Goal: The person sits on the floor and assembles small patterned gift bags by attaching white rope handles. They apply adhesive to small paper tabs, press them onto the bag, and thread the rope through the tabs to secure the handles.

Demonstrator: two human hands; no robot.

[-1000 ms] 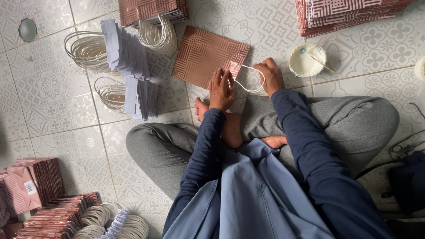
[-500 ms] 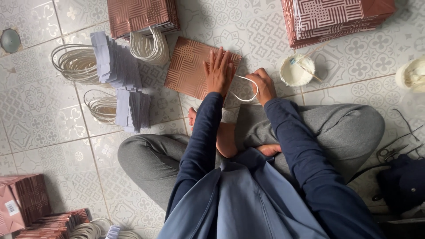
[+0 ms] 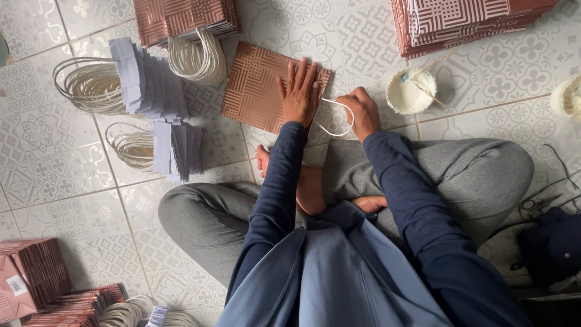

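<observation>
Flat copper-patterned paper bag (image 3: pixel 254 85) on the tiled floor (image 3: pixel 60 200), pressed down by the open, flat left hand (image 3: pixel 299 91). White cord handle (image 3: pixel 336 118) looped at its edge, pinched in the clenched right hand (image 3: pixel 362 112). Just beyond, a white glue bowl (image 3: pixel 410 91); farther left, paper strips (image 3: pixel 142 82) and cord bundles (image 3: pixel 91 88).

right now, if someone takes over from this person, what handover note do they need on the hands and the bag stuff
Left hand: flat on the copper patterned paper bag lying on the tiled floor.
Right hand: pinching the white cord handle looped at the bag's edge.
Done: bags with handles stacked at top left.
Left: handle not visibly fixed; loose handles, paper strips and small white bowl nearby.
</observation>
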